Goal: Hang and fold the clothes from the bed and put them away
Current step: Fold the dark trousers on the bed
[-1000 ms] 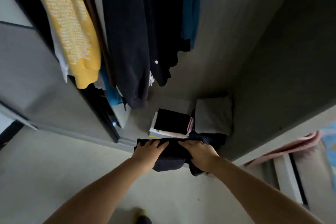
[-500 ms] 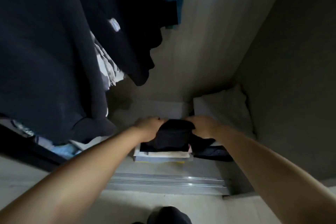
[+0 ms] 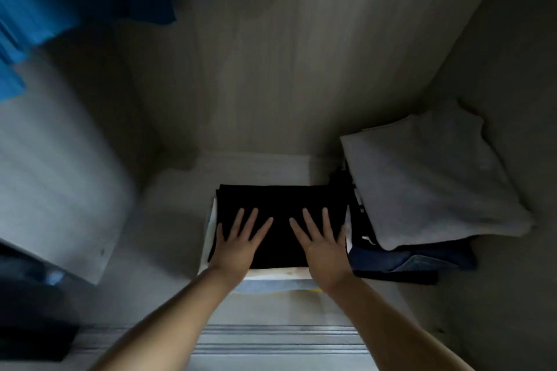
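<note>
A folded black garment (image 3: pixel 280 202) lies flat on top of a stack of folded white and pale clothes (image 3: pixel 271 275) on the wardrobe floor. My left hand (image 3: pixel 238 242) rests on its near left part with fingers straight and spread. My right hand (image 3: pixel 324 242) presses its near right part the same way. Neither hand grips the cloth.
A folded grey garment (image 3: pixel 434 178) sits on dark blue and black folded clothes (image 3: pixel 407 262) at the right. A blue garment (image 3: pixel 45 6) hangs at the upper left. The wardrobe back wall (image 3: pixel 271 54), right side wall (image 3: pixel 512 84) and the sliding-door track (image 3: pixel 277 340) bound the space.
The black garment has gone from being gripped in both hands above the stack to lying flat on it. Both hands have opened and lie on top. The view has moved deeper into the wardrobe.
</note>
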